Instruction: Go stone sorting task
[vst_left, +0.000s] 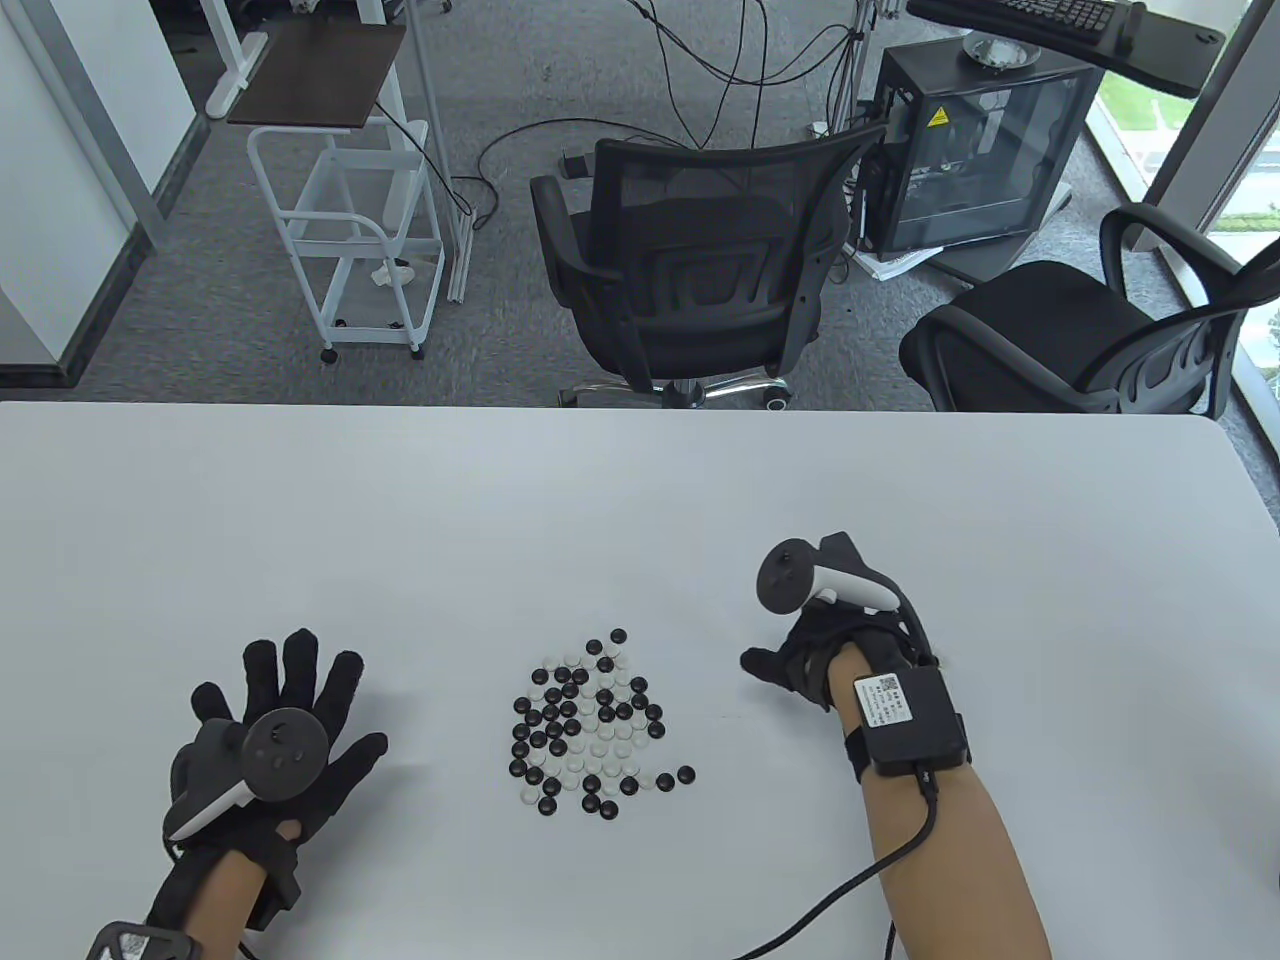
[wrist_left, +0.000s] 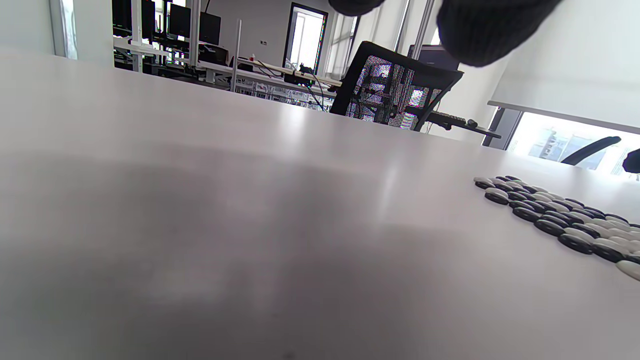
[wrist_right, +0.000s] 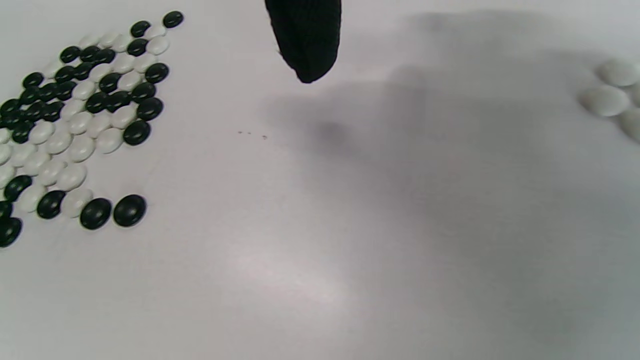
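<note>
Roughly, near to far:
Left hand (vst_left: 275, 740): flat on the table, fingers spread wide, holding nothing; well left of the stones
Right hand (vst_left: 815, 655): hovers just right of the heap, thumb out toward it; fingers hidden under the tracker, so whether they curl I cannot tell
Mixed heap (vst_left: 590, 725): black and white Go stones, one layer, packed touching, between the hands
Sorted whites (wrist_right: 607, 90): a few white stones lie apart at the right edge of the right wrist view
Handling: judged small, hard, smooth, lens-shaped; light, likely slippery; pinch by the rim with thumb and forefinger, or slide one off the heap first
Easiest picks: loose black stones (vst_left: 675, 777) at the heap's near right fringe
Table (vst_left: 640, 500): bare surface either side and beyond the heap; far edge well away
</note>
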